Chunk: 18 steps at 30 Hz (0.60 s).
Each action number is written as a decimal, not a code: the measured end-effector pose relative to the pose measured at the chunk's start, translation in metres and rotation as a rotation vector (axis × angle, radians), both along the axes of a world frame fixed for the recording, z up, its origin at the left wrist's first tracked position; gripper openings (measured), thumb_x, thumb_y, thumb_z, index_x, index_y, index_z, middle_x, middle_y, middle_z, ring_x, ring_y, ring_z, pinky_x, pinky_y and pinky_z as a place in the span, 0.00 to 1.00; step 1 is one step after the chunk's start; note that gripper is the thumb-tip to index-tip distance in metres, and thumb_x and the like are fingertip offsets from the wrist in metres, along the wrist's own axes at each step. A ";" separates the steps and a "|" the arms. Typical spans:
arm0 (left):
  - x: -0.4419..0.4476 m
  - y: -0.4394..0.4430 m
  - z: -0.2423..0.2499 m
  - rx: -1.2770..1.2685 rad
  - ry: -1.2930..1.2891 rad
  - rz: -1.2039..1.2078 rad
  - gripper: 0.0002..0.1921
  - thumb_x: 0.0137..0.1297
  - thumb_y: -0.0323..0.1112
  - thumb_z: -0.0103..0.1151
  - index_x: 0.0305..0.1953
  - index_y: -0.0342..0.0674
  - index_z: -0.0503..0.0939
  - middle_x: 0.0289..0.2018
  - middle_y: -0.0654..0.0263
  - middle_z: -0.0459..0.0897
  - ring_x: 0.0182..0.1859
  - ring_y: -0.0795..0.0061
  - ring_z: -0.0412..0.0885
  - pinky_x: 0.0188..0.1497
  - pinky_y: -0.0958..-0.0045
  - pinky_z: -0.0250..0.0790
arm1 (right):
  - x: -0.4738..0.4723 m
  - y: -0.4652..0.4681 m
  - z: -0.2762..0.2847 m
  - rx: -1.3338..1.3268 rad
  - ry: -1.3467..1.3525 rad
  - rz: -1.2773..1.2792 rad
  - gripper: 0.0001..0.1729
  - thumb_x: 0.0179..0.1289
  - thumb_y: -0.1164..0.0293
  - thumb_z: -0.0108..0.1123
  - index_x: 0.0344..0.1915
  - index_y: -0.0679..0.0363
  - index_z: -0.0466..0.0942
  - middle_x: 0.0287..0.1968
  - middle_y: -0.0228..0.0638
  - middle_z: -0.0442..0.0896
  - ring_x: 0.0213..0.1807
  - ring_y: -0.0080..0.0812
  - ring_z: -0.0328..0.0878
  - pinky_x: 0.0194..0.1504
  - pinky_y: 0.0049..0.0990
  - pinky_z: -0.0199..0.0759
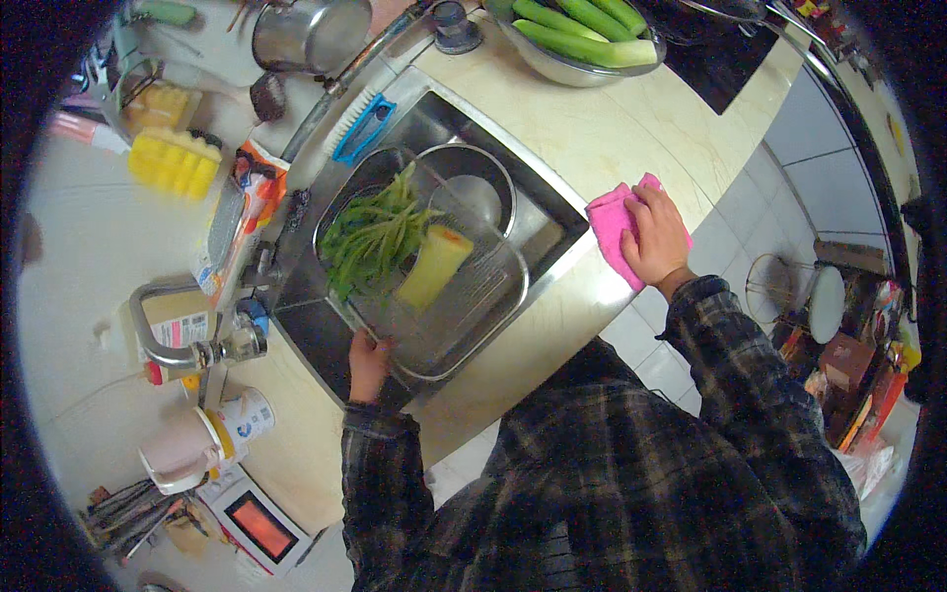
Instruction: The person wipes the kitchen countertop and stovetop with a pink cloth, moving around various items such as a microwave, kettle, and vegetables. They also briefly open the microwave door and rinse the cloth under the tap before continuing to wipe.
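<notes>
My left hand [370,364] grips the near rim of a clear rectangular colander basket [473,325] over the sink. Inside the basket lie leafy greens [377,229] and a pale cut vegetable piece [436,266]. Beyond it, a round metal bowl [510,192] sits in the sink [547,222], partly covered by the basket. On the counter's front edge, to the right of the sink, my right hand [657,237] lies on a pink cloth [612,222], pressing it with fingers spread over it; whether the fingers pinch it is hard to tell.
A bowl [570,72] of green cucumber-like vegetables stands on the far counter. At the sink's left rim are a blue brush [366,129] and a faucet [159,348]. A yellow sponge [175,164] hangs at the wall, with a metal pot [311,33] above. A mug [177,451] is lower left.
</notes>
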State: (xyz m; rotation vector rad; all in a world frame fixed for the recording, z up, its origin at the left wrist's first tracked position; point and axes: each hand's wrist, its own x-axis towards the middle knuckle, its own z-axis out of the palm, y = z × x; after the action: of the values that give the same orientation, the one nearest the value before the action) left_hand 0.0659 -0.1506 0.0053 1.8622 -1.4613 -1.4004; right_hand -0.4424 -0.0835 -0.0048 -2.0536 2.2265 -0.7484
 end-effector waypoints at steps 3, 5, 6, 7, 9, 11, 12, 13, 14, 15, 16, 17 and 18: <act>-0.035 -0.014 0.004 -0.007 -0.018 -0.080 0.18 0.64 0.28 0.56 0.55 0.35 0.69 0.36 0.64 0.84 0.31 0.76 0.81 0.30 0.76 0.71 | 0.000 0.000 0.000 -0.001 0.029 0.004 0.28 0.49 0.68 0.61 0.52 0.64 0.72 0.57 0.52 0.72 0.62 0.55 0.68 0.67 0.49 0.59; -0.054 -0.022 0.003 0.055 -0.049 -0.070 0.19 0.63 0.30 0.57 0.55 0.36 0.69 0.34 0.62 0.84 0.27 0.75 0.81 0.27 0.75 0.71 | 0.000 0.000 -0.001 -0.015 0.030 0.017 0.29 0.50 0.68 0.61 0.53 0.64 0.71 0.58 0.52 0.72 0.62 0.56 0.67 0.68 0.50 0.58; -0.064 -0.025 0.002 0.056 -0.036 -0.070 0.20 0.63 0.31 0.57 0.55 0.36 0.69 0.33 0.61 0.84 0.26 0.75 0.80 0.25 0.74 0.70 | 0.000 0.000 -0.001 -0.009 0.018 0.012 0.28 0.50 0.68 0.61 0.54 0.64 0.71 0.58 0.52 0.72 0.62 0.56 0.67 0.68 0.50 0.58; -0.074 -0.028 0.000 0.062 -0.023 -0.066 0.20 0.63 0.32 0.58 0.55 0.36 0.69 0.32 0.61 0.84 0.24 0.75 0.79 0.24 0.74 0.69 | 0.000 0.000 -0.002 -0.007 0.027 0.017 0.28 0.50 0.68 0.61 0.53 0.64 0.71 0.58 0.52 0.72 0.62 0.56 0.67 0.68 0.50 0.58; -0.090 -0.033 -0.003 0.072 -0.031 -0.081 0.20 0.63 0.33 0.58 0.55 0.36 0.69 0.31 0.61 0.84 0.23 0.75 0.78 0.22 0.74 0.68 | 0.000 0.000 -0.003 -0.006 0.033 0.020 0.28 0.51 0.68 0.61 0.53 0.64 0.71 0.57 0.52 0.72 0.62 0.56 0.67 0.68 0.49 0.58; -0.098 -0.035 -0.003 0.064 -0.061 -0.119 0.20 0.64 0.33 0.58 0.55 0.36 0.69 0.30 0.61 0.83 0.22 0.76 0.77 0.22 0.74 0.68 | 0.000 0.000 -0.003 -0.004 0.040 0.019 0.27 0.50 0.68 0.61 0.52 0.64 0.72 0.57 0.52 0.72 0.61 0.56 0.68 0.66 0.49 0.60; -0.100 -0.034 -0.003 0.087 -0.034 -0.085 0.20 0.65 0.34 0.58 0.56 0.37 0.69 0.31 0.62 0.83 0.23 0.76 0.78 0.24 0.74 0.69 | 0.000 0.000 -0.003 0.003 0.037 0.023 0.27 0.50 0.68 0.61 0.52 0.64 0.72 0.57 0.52 0.72 0.61 0.55 0.68 0.66 0.49 0.60; -0.099 -0.032 -0.002 0.092 0.009 -0.059 0.20 0.66 0.36 0.57 0.56 0.37 0.69 0.31 0.62 0.83 0.24 0.76 0.78 0.26 0.74 0.70 | 0.000 0.000 -0.004 0.015 0.032 0.023 0.27 0.50 0.68 0.61 0.51 0.64 0.72 0.57 0.52 0.72 0.60 0.55 0.68 0.65 0.48 0.61; -0.096 -0.031 -0.002 0.107 0.042 -0.031 0.19 0.68 0.37 0.56 0.57 0.37 0.69 0.32 0.63 0.83 0.25 0.76 0.78 0.27 0.74 0.71 | 0.000 -0.001 -0.004 -0.007 0.030 0.030 0.26 0.50 0.68 0.61 0.51 0.65 0.73 0.57 0.52 0.72 0.60 0.55 0.68 0.64 0.48 0.61; -0.092 -0.029 -0.003 0.138 0.095 -0.032 0.19 0.69 0.38 0.54 0.57 0.38 0.69 0.34 0.63 0.83 0.28 0.76 0.79 0.30 0.73 0.72 | 0.000 -0.001 -0.004 -0.015 0.043 0.037 0.27 0.50 0.68 0.61 0.52 0.65 0.73 0.57 0.52 0.72 0.60 0.56 0.68 0.65 0.48 0.60; -0.086 -0.029 -0.005 0.180 0.138 -0.030 0.19 0.70 0.39 0.53 0.58 0.39 0.69 0.36 0.63 0.82 0.31 0.76 0.80 0.32 0.73 0.73 | 0.000 -0.001 -0.004 -0.017 0.051 0.036 0.27 0.50 0.68 0.60 0.52 0.65 0.73 0.57 0.52 0.72 0.60 0.56 0.67 0.65 0.48 0.60; -0.079 -0.028 -0.009 0.208 0.205 -0.030 0.19 0.71 0.40 0.52 0.58 0.39 0.69 0.38 0.63 0.82 0.33 0.76 0.80 0.34 0.73 0.73 | 0.001 -0.001 -0.004 -0.015 0.055 0.031 0.27 0.51 0.68 0.60 0.52 0.65 0.73 0.57 0.52 0.72 0.61 0.56 0.67 0.65 0.48 0.59; -0.072 -0.029 -0.015 0.267 0.209 0.012 0.19 0.72 0.40 0.50 0.59 0.40 0.69 0.41 0.63 0.81 0.36 0.76 0.80 0.36 0.73 0.74 | 0.001 -0.001 -0.005 -0.011 0.057 0.033 0.27 0.51 0.68 0.60 0.52 0.65 0.73 0.57 0.52 0.72 0.61 0.56 0.67 0.66 0.48 0.59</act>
State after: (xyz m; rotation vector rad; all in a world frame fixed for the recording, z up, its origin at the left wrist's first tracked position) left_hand -0.0059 -0.1801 -0.0100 1.8045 -1.2086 -1.7971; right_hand -0.4413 -0.0843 -0.0093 -2.1381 2.2161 -0.7096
